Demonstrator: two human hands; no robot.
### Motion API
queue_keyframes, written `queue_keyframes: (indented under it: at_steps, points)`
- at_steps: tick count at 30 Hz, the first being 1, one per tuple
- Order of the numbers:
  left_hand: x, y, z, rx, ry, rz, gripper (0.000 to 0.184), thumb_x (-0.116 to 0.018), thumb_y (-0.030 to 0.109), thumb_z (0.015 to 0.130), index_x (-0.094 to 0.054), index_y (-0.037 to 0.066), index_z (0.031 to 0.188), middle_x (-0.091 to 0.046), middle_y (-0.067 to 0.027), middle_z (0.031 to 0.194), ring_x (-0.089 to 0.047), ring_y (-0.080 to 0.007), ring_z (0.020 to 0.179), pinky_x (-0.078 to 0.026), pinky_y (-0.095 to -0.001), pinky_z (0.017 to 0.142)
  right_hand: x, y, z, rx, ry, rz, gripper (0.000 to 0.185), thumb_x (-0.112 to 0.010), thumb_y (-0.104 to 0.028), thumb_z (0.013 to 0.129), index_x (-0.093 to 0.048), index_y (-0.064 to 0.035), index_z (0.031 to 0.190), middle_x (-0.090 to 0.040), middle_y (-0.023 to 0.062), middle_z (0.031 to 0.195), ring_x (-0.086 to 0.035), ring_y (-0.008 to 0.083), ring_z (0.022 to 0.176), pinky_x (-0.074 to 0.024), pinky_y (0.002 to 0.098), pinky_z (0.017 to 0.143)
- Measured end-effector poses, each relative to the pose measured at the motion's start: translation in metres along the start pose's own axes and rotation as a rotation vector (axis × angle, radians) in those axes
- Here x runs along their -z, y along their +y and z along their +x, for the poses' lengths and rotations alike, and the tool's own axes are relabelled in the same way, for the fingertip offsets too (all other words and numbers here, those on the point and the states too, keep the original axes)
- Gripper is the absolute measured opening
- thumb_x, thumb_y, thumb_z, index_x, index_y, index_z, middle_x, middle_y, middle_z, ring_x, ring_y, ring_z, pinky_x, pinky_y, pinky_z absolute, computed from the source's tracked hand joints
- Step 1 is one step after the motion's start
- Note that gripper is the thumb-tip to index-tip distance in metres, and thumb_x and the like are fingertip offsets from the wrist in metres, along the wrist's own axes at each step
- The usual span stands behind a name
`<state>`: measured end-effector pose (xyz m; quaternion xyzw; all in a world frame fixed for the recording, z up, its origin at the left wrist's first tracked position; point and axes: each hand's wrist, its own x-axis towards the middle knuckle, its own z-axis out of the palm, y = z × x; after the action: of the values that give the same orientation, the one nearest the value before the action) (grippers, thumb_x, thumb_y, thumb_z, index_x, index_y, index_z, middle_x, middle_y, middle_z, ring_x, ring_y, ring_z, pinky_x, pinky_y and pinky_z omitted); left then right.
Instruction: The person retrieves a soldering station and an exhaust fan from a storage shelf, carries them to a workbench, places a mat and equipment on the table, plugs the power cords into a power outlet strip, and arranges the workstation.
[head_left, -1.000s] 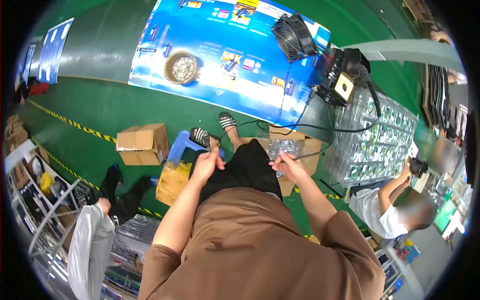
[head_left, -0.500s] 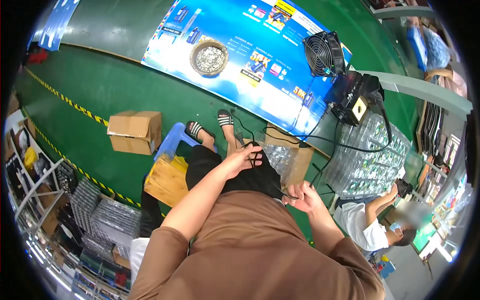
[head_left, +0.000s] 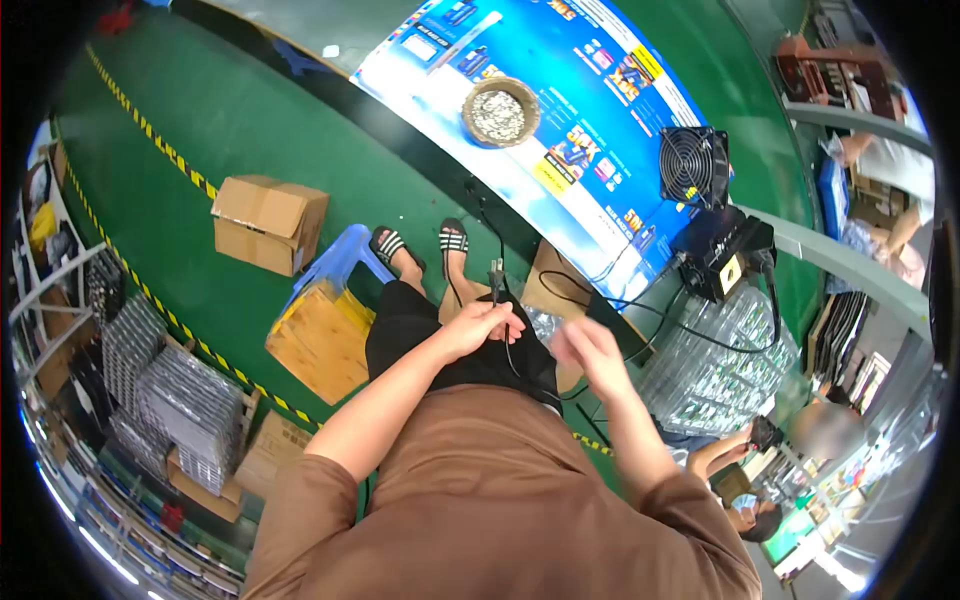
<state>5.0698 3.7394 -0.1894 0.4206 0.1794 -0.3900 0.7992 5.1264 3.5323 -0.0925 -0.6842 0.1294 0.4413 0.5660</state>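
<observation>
My left hand [head_left: 488, 328] is closed around a black power cord in front of my lap. The cord's plug [head_left: 496, 268] sticks up past my fingers, and a length of cord hangs below them. My right hand [head_left: 588, 350] is raised to the right, smeared by motion, so its fingers do not show clearly. Beneath it a loop of black cable [head_left: 574, 396] runs off to the right. Further right a black box-shaped device [head_left: 712, 255] stands at the table's corner with cables leading from it. Beside it is a black fan [head_left: 694, 167].
A blue printed sheet [head_left: 585, 190] covers the table, with a bowl of small pale pieces [head_left: 500, 112] on it. Stacked clear plastic trays [head_left: 715, 365] stand right. A wooden-topped stool [head_left: 320, 340] and cardboard box [head_left: 268, 222] are left. A co-worker [head_left: 735, 475] sits at lower right.
My view has turned, so the table appears shifted right. My left hand now grips the cord just below the upright plug. My right hand, pinching the cable before, has moved up and left.
</observation>
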Motion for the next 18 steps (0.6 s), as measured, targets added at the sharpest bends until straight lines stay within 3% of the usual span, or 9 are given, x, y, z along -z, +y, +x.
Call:
queue_keyframes:
  at_steps: [3,4,5,7,9,12,13,15,18]
  points:
    - [-0.005,-0.005,-0.017,-0.068,0.022,0.013,0.042,-0.039,0.032,0.098,-0.064,-0.001,0.091,-0.064,-0.0067,0.085,-0.061,-0.0135,0.079,-0.048,-0.0278,0.075,-0.039,0.035,0.112,-0.136,0.102,-0.227,0.047,-0.06,-0.036,0.087,-0.053,0.0015,0.115,-0.061,0.0065,0.095,-0.058,0.0152,0.086,-0.0486,0.0293,0.072]
    - [-0.006,-0.013,-0.02,-0.092,0.021,-0.012,0.042,-0.04,0.032,0.098,-0.064,-0.001,0.09,-0.065,-0.0065,0.084,-0.061,-0.0135,0.078,-0.048,-0.0281,0.075,-0.054,0.033,0.136,-0.265,0.09,-0.292,0.05,-0.062,-0.036,0.085,-0.05,0.0023,0.115,-0.061,0.009,0.097,-0.06,0.0171,0.083,-0.0502,0.031,0.067]
    - [-0.006,-0.023,-0.021,-0.117,0.005,0.02,0.041,-0.041,0.032,0.097,-0.066,-0.001,0.093,-0.066,-0.0075,0.086,-0.061,-0.0137,0.079,-0.048,-0.0283,0.076,-0.049,0.073,0.175,-0.387,-0.117,-0.042,0.052,-0.063,-0.038,0.085,-0.049,0.0023,0.115,-0.063,0.0102,0.094,-0.061,0.0189,0.072,-0.0508,0.0314,0.061]
    - [-0.008,-0.02,-0.029,-0.134,0.03,0.151,0.041,-0.04,0.032,0.097,-0.067,0.0,0.096,-0.067,-0.0091,0.089,-0.062,-0.0145,0.079,-0.049,-0.0287,0.076,-0.049,0.085,0.2,-0.443,-0.171,-0.142,0.04,-0.065,-0.029,0.082,-0.056,0.0025,0.104,-0.064,0.0125,0.089,-0.061,0.019,0.064,-0.0496,0.0305,0.056]
    - [-0.005,-0.027,-0.029,-0.203,0.083,0.106,0.041,-0.038,0.032,0.098,-0.064,0.001,0.105,-0.067,-0.0112,0.089,-0.063,-0.0161,0.08,-0.049,-0.0282,0.076,-0.056,0.065,0.197,-0.398,-0.149,-0.741,0.023,-0.064,-0.019,0.077,-0.063,0.0022,0.085,-0.065,0.0131,0.073,-0.061,0.0185,0.06,-0.0488,0.0304,0.056]
    - [0.016,-0.017,-0.037,-0.172,0.254,-0.068,0.045,-0.033,0.034,0.1,-0.051,0.0,0.122,-0.066,-0.013,0.083,-0.064,-0.0182,0.079,-0.049,-0.0299,0.079,-0.037,0.066,0.174,-0.117,-0.119,-0.988,0.016,-0.056,-0.01,0.074,-0.061,0.0019,0.064,-0.059,0.0118,0.056,-0.058,0.018,0.05,-0.0429,0.0309,0.045]
    - [0.028,-0.019,-0.037,-0.177,0.338,-0.12,0.044,-0.031,0.034,0.1,-0.055,0.0,0.117,-0.063,-0.0106,0.071,-0.063,-0.0167,0.067,-0.05,-0.028,0.074,-0.029,0.064,0.164,-0.004,-0.104,-1.056,0.017,-0.053,-0.006,0.074,-0.059,0.0029,0.06,-0.057,0.0119,0.052,-0.057,0.0182,0.047,-0.0402,0.0307,0.041]
    - [0.062,-0.023,-0.04,-0.199,0.537,0.026,0.042,-0.031,0.032,0.1,-0.059,0.001,0.105,-0.054,-0.0038,0.056,-0.053,-0.0111,0.053,-0.047,-0.0256,0.058,-0.012,0.046,0.155,-0.403,-0.358,-1.059,0.017,-0.055,-0.015,0.078,-0.064,-0.0012,0.076,-0.057,0.0057,0.056,-0.05,0.0129,0.041,-0.0366,0.0279,0.038]
    - [0.114,-0.041,-0.035,-0.251,0.934,0.033,0.043,-0.04,0.036,0.096,-0.062,0.0,0.088,-0.053,-0.0042,0.055,-0.052,-0.0131,0.05,-0.04,-0.0278,0.05,-0.017,0.006,0.127,-0.439,-0.495,-0.841,0.015,-0.053,-0.011,0.078,-0.06,0.0028,0.082,-0.052,0.0003,0.055,-0.048,0.0074,0.042,-0.0366,0.0223,0.039]
